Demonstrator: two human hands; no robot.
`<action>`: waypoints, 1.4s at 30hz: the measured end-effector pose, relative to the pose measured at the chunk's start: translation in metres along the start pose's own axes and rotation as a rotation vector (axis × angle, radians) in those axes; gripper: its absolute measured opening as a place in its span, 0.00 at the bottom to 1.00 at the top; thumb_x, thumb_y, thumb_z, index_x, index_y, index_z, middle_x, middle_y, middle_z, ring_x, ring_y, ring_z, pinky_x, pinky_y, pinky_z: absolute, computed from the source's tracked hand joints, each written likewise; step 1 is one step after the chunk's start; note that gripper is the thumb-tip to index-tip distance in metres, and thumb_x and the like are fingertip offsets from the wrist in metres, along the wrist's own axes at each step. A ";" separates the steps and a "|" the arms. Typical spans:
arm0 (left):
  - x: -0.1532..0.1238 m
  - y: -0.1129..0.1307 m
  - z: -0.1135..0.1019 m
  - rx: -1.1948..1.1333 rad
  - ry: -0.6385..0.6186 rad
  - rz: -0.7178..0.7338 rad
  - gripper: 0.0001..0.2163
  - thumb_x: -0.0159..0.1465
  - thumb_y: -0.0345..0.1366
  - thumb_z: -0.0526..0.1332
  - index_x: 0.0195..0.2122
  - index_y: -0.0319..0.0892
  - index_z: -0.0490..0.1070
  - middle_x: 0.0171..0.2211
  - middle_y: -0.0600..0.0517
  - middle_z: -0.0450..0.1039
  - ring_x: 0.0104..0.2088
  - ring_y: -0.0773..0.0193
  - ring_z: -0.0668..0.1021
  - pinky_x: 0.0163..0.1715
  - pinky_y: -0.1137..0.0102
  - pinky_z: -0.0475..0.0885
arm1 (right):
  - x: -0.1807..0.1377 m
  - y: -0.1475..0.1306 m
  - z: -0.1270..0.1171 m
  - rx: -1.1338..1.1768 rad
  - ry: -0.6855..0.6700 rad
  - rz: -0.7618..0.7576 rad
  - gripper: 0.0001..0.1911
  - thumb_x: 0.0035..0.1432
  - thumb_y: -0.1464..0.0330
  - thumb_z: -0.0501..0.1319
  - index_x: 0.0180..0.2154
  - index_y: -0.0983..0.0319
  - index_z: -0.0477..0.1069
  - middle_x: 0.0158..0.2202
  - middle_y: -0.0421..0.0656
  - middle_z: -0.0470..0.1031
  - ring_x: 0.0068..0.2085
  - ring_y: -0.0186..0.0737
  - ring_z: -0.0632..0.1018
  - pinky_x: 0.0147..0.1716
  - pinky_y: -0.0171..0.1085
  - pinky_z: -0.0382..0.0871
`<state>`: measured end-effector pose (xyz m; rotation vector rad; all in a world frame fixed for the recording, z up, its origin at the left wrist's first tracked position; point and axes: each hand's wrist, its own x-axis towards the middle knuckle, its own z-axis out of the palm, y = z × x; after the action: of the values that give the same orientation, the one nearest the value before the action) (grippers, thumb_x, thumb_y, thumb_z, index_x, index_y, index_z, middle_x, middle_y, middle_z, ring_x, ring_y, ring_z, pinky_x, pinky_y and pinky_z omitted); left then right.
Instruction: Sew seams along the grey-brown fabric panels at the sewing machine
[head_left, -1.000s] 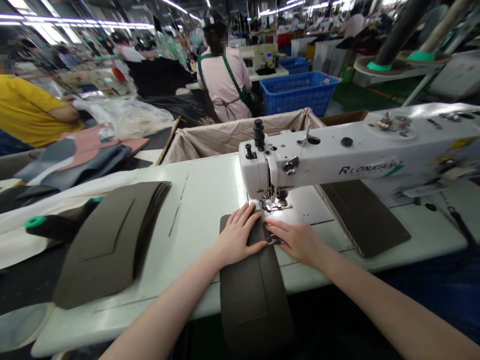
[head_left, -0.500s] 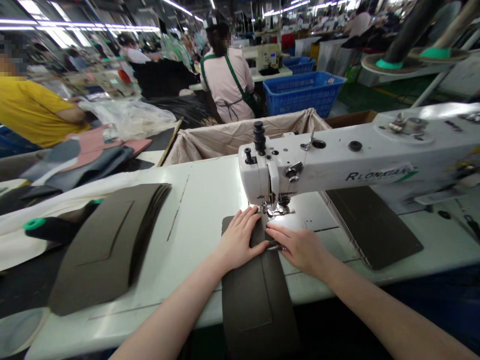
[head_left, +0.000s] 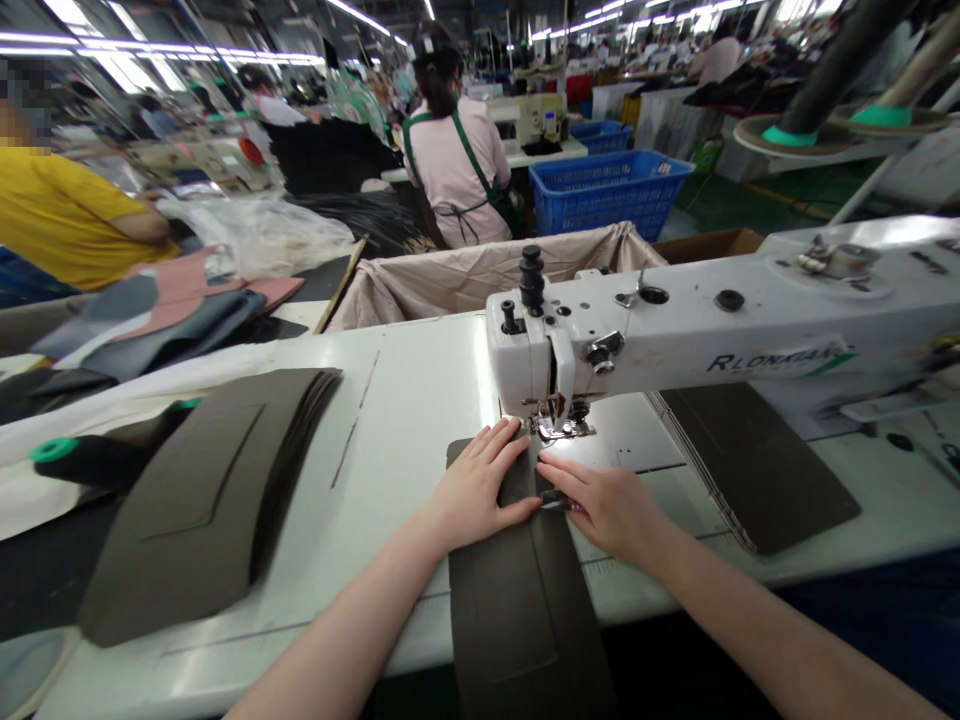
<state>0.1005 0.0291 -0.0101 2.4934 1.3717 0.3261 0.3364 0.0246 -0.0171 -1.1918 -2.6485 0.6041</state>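
Note:
My left hand (head_left: 484, 485) lies flat with its fingers stretched over a dark olive panel (head_left: 510, 610), its fingertips close to the presser foot (head_left: 559, 428) of a white sewing machine (head_left: 645, 330). The panel runs from under the needle area down over the table's front edge, and a stitched or creased line shows on it. On the panel's right edge rests my right hand (head_left: 611, 505), index finger pointing towards the foot. Under its curled fingers sit what look like small metal thread snips (head_left: 556, 502), partly hidden by the hand.
A stack of olive panels (head_left: 202, 490) lies left on the table, beside a dark thread cone (head_left: 90, 462). More panels (head_left: 757, 470) lie under the machine arm. Behind the table stands a cloth-lined bin (head_left: 435, 285). A person in an apron (head_left: 461, 170) sits beyond, near a blue basket (head_left: 611, 195).
The view has shifted slightly, so the machine appears a little further right and lower. Both hands keep nearly the same place on the panel.

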 end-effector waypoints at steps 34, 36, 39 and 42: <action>0.004 -0.004 -0.005 -0.027 0.023 0.034 0.25 0.62 0.49 0.60 0.58 0.46 0.63 0.64 0.45 0.56 0.64 0.49 0.58 0.62 0.52 0.56 | 0.000 -0.001 -0.002 -0.017 -0.021 0.023 0.31 0.58 0.71 0.54 0.63 0.54 0.56 0.66 0.39 0.56 0.51 0.46 0.75 0.48 0.43 0.70; 0.003 -0.003 -0.009 -0.022 0.014 0.034 0.22 0.61 0.49 0.60 0.55 0.48 0.66 0.59 0.46 0.62 0.59 0.49 0.64 0.58 0.52 0.61 | 0.000 -0.002 -0.003 -0.015 -0.020 0.022 0.31 0.58 0.70 0.54 0.64 0.55 0.56 0.66 0.40 0.55 0.51 0.46 0.75 0.48 0.43 0.70; 0.001 -0.001 -0.015 -0.043 -0.034 0.051 0.22 0.61 0.49 0.60 0.55 0.48 0.67 0.52 0.46 0.66 0.52 0.52 0.69 0.53 0.55 0.66 | 0.000 -0.002 -0.003 -0.009 -0.025 0.008 0.31 0.58 0.70 0.54 0.64 0.54 0.56 0.67 0.41 0.55 0.52 0.45 0.74 0.50 0.43 0.69; 0.000 -0.001 -0.017 -0.057 -0.058 0.066 0.24 0.61 0.49 0.61 0.57 0.48 0.65 0.51 0.46 0.65 0.50 0.53 0.69 0.52 0.57 0.66 | 0.001 -0.002 -0.003 -0.007 -0.027 0.004 0.31 0.59 0.70 0.54 0.63 0.54 0.56 0.67 0.40 0.55 0.52 0.45 0.74 0.50 0.43 0.69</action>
<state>0.0941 0.0321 0.0054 2.4852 1.2423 0.3003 0.3355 0.0250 -0.0134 -1.1999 -2.6733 0.6173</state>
